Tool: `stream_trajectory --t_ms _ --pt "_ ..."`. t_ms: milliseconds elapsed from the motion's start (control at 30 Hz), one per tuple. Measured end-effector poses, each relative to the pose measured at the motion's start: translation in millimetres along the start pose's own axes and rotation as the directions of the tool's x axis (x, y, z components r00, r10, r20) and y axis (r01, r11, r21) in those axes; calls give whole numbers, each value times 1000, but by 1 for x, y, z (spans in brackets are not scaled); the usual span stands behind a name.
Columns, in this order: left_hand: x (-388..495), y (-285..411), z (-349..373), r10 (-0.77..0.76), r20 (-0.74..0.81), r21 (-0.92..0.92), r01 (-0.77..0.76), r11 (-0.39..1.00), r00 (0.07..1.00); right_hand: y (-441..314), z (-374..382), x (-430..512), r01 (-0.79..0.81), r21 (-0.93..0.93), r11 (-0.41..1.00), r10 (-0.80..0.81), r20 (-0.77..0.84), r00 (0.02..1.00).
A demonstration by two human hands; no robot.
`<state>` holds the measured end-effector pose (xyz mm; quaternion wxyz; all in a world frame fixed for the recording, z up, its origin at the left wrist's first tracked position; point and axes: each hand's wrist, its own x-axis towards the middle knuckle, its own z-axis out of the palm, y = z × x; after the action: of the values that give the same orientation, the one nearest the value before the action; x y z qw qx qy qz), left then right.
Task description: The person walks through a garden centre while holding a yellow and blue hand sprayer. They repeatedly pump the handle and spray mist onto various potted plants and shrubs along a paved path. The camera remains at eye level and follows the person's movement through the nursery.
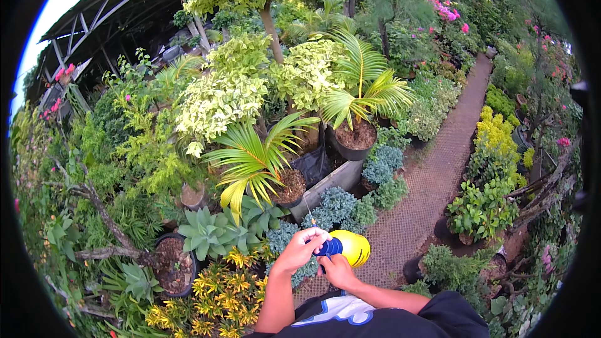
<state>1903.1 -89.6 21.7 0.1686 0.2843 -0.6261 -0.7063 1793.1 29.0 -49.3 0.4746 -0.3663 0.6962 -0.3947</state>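
A yellow bottle with a blue top [352, 248], which looks like a hand pump sprayer, is held in front of my body over the paved path. My left hand [300, 249] is at the blue top [331, 247], thumb and fingertips pinched together on its upper side. Below it, my right hand [338, 271] is closed around a blue part next to the yellow body; the fingers hide most of it. A thin rod with a small orange-yellow piece [313, 221] extends beyond my left fingertips towards the plants. Dark lettering marks the yellow side.
Blue-green shrubs [335, 204] grow right beyond my hands, beside a low concrete wall [328, 185]. Potted young palms [356, 136] stand behind it. Grey-green agaves [220, 232] and yellow-leaved crotons [213, 298] are at left. A paved path [422, 173] runs away to the upper right between plants.
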Motion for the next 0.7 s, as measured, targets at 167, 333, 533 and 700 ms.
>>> stream_trajectory --t_ms 167,333,533,700 --pt "1 1 3 -6 -7 15 6 1000 1000 3 1 -1 -4 -16 1000 3 -45 999" --pt "0 3 5 -7 3 5 7 1000 1000 5 -2 -3 53 -38 998 -54 -22 998" --pt "-2 6 8 -37 12 0 37 999 999 9 3 -4 99 138 986 -97 -20 995" --pt "1 4 9 -19 15 31 18 999 1000 12 3 -3 92 115 989 -89 -30 996"
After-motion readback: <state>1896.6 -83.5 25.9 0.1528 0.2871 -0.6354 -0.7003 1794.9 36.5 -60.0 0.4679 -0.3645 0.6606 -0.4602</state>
